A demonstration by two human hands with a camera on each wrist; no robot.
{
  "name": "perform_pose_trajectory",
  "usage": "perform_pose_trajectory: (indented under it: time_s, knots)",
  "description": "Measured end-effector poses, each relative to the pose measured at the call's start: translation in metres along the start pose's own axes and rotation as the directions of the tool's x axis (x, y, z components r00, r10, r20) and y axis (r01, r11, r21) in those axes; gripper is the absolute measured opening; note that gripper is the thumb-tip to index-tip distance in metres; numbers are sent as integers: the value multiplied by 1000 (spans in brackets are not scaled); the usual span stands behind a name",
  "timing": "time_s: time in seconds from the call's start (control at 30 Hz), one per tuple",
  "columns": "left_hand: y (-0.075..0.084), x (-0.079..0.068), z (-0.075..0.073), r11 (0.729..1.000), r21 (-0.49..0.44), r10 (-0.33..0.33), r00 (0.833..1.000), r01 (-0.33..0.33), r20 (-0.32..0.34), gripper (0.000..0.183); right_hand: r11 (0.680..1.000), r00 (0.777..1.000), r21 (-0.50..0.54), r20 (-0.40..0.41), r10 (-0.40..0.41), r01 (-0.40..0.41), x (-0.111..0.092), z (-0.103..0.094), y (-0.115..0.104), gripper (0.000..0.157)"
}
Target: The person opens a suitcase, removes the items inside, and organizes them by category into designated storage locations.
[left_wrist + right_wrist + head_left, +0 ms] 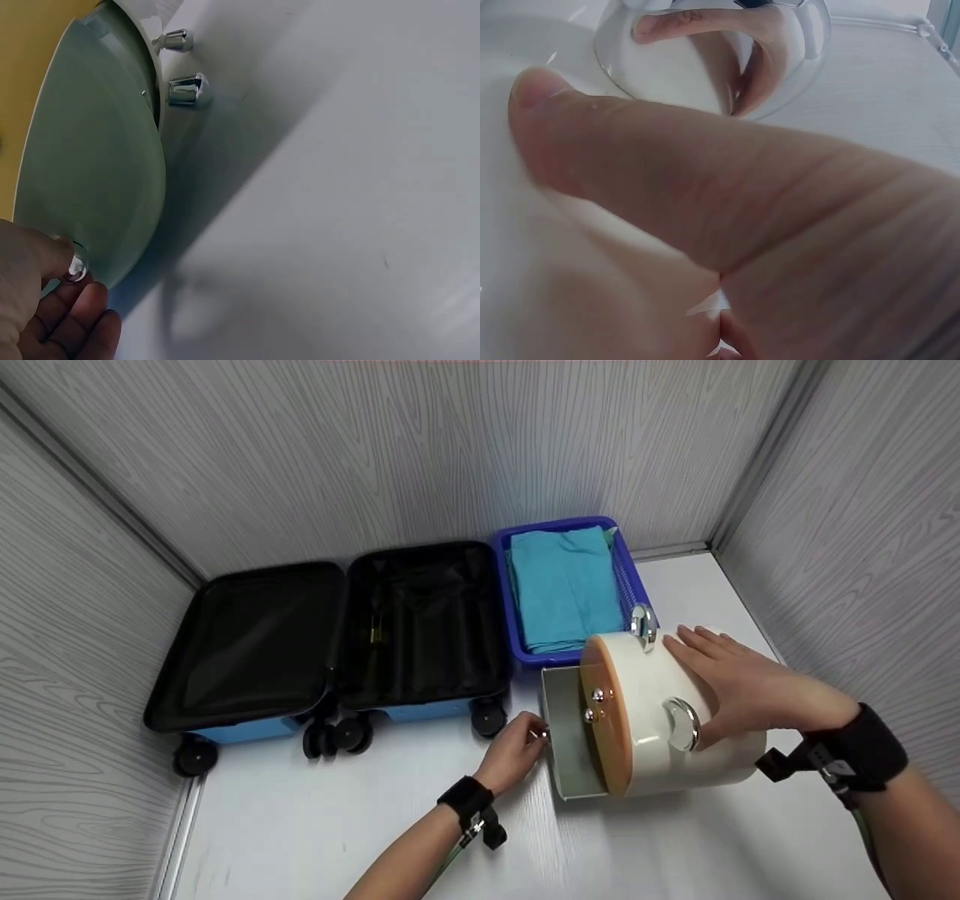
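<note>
A rounded white box [652, 735] with an orange front face [609, 735] and chrome handles [684, 725] stands on the white surface. A pale green drawer [574, 735] sticks out from its front, toward the left. My left hand [514, 754] pinches the drawer's small chrome knob [78, 264] between thumb and fingers. Spread over the white shell, my right hand [739, 686] rests with fingers extended. Its thumb [615, 142] lies along the shell beside a chrome handle [810, 45] in the right wrist view. Two chrome studs [189, 90] show beyond the drawer in the left wrist view.
An open suitcase [420, 622] with black lining and wheels lies at the left, both halves spread. Behind the box, a blue basket [555, 658] holds folded turquoise cloth [566, 585]. Grey wood-grain walls [420, 450] enclose the surface.
</note>
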State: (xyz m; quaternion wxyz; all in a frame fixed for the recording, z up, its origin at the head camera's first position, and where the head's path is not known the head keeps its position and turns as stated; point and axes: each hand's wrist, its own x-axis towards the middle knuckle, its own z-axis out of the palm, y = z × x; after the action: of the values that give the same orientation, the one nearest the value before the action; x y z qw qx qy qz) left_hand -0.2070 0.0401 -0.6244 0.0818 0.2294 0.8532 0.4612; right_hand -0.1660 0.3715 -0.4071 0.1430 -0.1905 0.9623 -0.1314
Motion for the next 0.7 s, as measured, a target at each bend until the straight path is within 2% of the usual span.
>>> perform_pose_trajectory:
  time_s: [0.2,0.4,0.53,0.7]
  knots:
    - [-7,-8,-12,999,10,-37,999,37,-16,14,1000,1000,-11,1,9,-9,-2,-3,2,138]
    - [1,-11,-29,997,78,-31,999,29,33,21,1000,1000,-10,-5,9,-9,-6,-1,4,139]
    - [11,-4,-56,982,184,26,999,-33,39,25,1000,1000,-3,-7,19,-19,-9,1,5,139]
    - [12,12,-99,957,282,76,997,-64,-34,26,1000,1000,-12,-7,21,-21,-12,2,4,140]
